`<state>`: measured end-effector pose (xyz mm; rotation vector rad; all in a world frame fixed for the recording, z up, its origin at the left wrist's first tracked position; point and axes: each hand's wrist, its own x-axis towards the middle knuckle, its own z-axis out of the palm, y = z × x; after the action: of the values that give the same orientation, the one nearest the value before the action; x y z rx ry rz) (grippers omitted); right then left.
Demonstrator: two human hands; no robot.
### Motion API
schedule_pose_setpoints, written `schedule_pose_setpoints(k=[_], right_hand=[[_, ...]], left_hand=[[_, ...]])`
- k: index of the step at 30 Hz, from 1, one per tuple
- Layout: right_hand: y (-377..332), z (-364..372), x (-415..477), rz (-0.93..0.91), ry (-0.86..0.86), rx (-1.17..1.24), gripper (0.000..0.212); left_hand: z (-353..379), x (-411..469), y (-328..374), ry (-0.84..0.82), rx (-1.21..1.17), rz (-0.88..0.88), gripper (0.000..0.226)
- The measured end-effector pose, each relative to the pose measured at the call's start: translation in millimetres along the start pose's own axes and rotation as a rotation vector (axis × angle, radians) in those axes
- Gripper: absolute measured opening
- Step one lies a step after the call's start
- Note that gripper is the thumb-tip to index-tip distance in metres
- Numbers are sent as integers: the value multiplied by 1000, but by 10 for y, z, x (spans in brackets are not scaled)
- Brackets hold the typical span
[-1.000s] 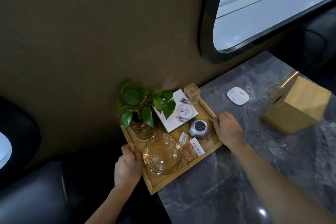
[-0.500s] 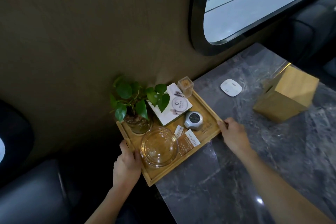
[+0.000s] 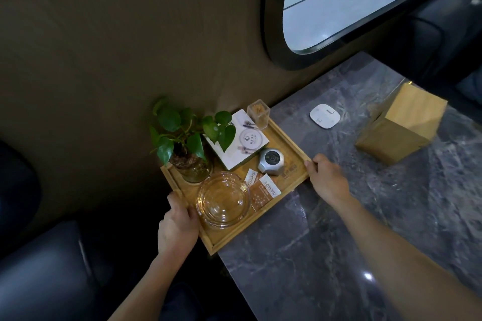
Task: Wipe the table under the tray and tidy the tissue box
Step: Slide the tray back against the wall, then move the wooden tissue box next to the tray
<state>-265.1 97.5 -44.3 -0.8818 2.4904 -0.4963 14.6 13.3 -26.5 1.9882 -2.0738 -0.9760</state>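
Note:
A wooden tray (image 3: 292,147) sits at the left end of the grey marble table (image 3: 339,229), against the brown wall, with its left part overhanging the table edge. My left hand (image 3: 178,225) grips the tray's near-left rim. My right hand (image 3: 327,180) holds the tray's right rim. On the tray stand a potted green plant (image 3: 187,143), a glass bowl (image 3: 223,202), a white box (image 3: 238,142), a small silver device (image 3: 271,161), a clear toothpick holder (image 3: 258,113) and paper packets (image 3: 263,190). The wooden tissue box (image 3: 403,122) stands on the table to the right, tilted askew.
A white rounded pad (image 3: 324,115) lies on the table between tray and tissue box. A dark-framed window (image 3: 365,2) is above the table. Dark seats (image 3: 39,268) sit at lower left, off the table's edge.
My right hand has slid from the tray's near edge to its right rim. The tray appears shifted slightly left; the view has drifted too.

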Motion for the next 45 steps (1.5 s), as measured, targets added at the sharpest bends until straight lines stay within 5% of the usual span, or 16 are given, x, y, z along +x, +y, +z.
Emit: schedule_pose_setpoints(k=[6, 11, 16, 28, 35, 41, 45], right_hand=[[-72, -181, 44, 35, -181, -50, 25], [-121, -422, 1, -18, -212, -72, 16], [-69, -710, -129, -66, -110, -22, 19], [258, -1543, -221, 53, 348, 3, 25], [581, -1747, 23, 198, 571, 104, 32], [713, -1633, 314, 261, 525, 308, 60], [753, -1532, 410, 262, 452, 406, 65]], left_hand=[[-219, 178, 116, -171, 323, -43, 30], [-461, 145, 322, -184, 531, 224, 29], [-506, -298, 890, -96, 219, 401, 38], [216, -337, 2516, -249, 8, 914, 31], [879, -121, 3289, -359, -135, 905, 40], [1392, 41, 3511, -589, -276, 698, 66], [1606, 22, 3520, -728, -375, 607, 50]])
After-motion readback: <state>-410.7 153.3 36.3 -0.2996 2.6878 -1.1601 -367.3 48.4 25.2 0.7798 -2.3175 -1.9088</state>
